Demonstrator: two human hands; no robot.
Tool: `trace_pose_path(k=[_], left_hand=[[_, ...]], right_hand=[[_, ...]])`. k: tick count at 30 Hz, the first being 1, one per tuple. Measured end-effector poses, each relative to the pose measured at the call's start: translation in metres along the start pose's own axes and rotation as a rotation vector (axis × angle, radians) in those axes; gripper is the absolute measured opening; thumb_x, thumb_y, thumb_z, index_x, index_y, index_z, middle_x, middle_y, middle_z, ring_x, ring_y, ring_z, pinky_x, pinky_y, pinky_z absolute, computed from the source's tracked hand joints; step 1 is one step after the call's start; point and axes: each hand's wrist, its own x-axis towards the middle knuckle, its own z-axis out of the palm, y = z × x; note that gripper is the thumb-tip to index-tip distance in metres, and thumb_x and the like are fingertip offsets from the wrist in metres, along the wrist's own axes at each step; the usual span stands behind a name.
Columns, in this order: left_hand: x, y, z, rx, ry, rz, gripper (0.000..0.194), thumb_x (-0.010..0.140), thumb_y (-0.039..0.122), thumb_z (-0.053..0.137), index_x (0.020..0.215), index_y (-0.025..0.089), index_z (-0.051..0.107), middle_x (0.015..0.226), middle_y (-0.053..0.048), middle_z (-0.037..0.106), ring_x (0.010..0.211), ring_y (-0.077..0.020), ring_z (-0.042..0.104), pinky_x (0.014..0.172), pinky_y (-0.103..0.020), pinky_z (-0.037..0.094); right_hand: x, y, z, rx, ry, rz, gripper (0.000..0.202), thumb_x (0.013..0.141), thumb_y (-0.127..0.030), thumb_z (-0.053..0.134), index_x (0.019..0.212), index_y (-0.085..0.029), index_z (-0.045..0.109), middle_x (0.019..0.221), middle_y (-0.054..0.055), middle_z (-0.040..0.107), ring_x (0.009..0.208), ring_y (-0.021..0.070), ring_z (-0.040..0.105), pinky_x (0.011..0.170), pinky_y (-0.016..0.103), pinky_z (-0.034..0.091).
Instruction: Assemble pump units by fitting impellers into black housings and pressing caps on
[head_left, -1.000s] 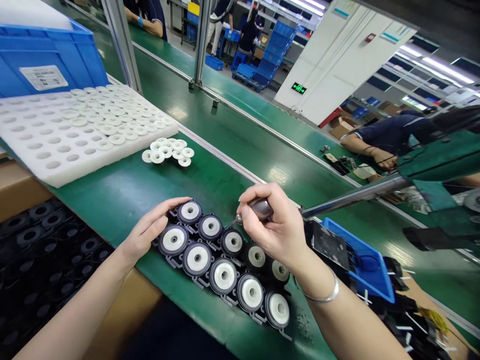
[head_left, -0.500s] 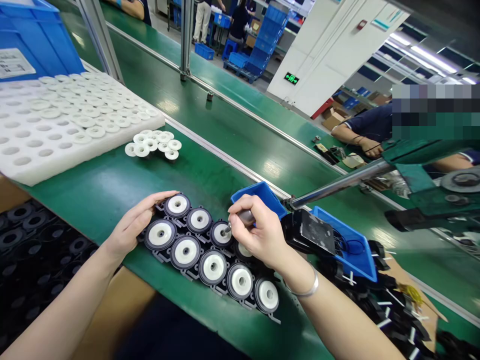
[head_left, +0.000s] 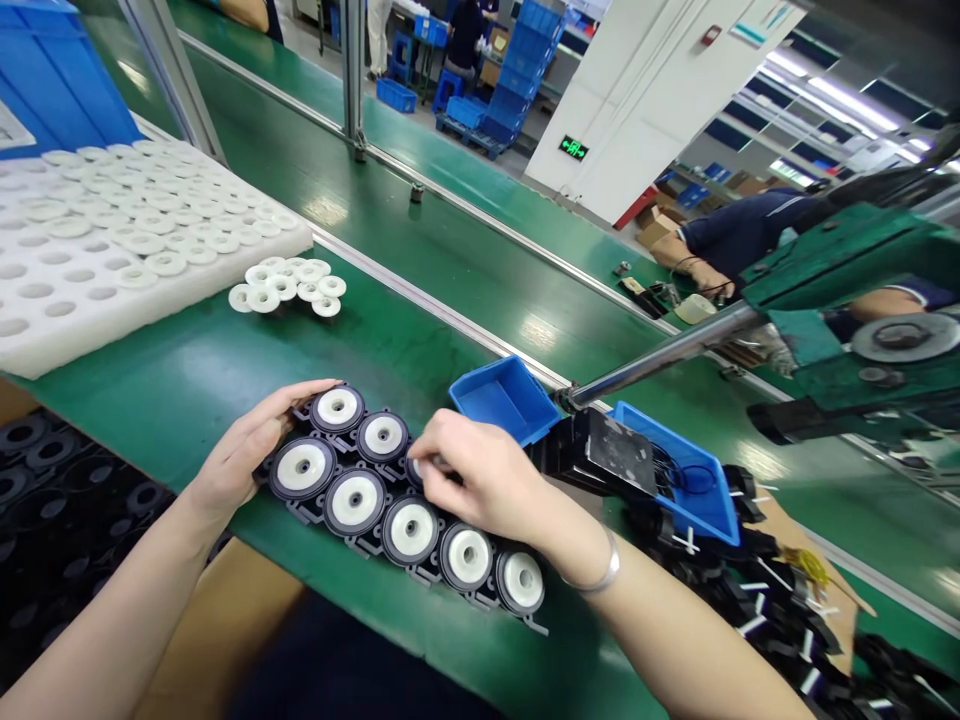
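Observation:
Two rows of black round parts with white discs (head_left: pixel 355 501) lie side by side on the green table (head_left: pixel 180 390). My left hand (head_left: pixel 244 450) rests against the left end of the rows, fingers stretched along the edge and the thumb on the near side. Over the upper row, my right hand (head_left: pixel 476 470) is closed, its fingertips at the third disc from the left. A small bit of grey metal shows under those fingers; the rest of it is hidden. Loose white rings (head_left: pixel 283 286) lie in a cluster beyond my left hand.
White foam tray (head_left: pixel 150 290) with rings and blue crate (head_left: pixel 67 80) at left. Small blue bin (head_left: pixel 506 400) beyond my right hand; black box (head_left: pixel 607 455), blue bin with cables (head_left: pixel 701 500) and green machine (head_left: pixel 840 270) at right. A person's hand (head_left: pixel 709 280) works across the belt.
My right hand has tilted down over the third upper disc, and the metal tool in it is now mostly hidden. The whole view has shifted slightly. My left hand stays against the parts.

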Motion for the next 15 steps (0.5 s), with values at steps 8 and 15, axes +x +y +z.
trace_pose_path(k=[8, 15], left_hand=[[0.001, -0.002, 0.002, -0.043, 0.013, -0.002, 0.065, 0.094, 0.059, 0.043, 0.143, 0.016, 0.05, 0.139, -0.015, 0.06, 0.124, -0.0344, 0.058, 0.103, -0.042, 0.047], [0.0, 0.013, 0.004, 0.039, 0.173, 0.187, 0.054, 0.097, 0.049, 0.044, 0.138, 0.016, 0.055, 0.143, -0.015, 0.057, 0.135, -0.0357, 0.049, 0.117, -0.052, 0.035]], right_hand=[[0.009, -0.013, -0.014, 0.023, 0.117, 0.17, 0.011, 0.086, -0.01, 0.055, 0.092, -0.02, 0.053, 0.072, -0.005, 0.053, 0.055, 0.0051, 0.042, 0.055, 0.019, 0.038], [0.013, -0.022, -0.031, 0.097, 0.306, 0.223, 0.013, 0.086, -0.01, 0.057, 0.092, -0.021, 0.054, 0.075, -0.005, 0.054, 0.054, 0.0041, 0.044, 0.053, 0.018, 0.039]])
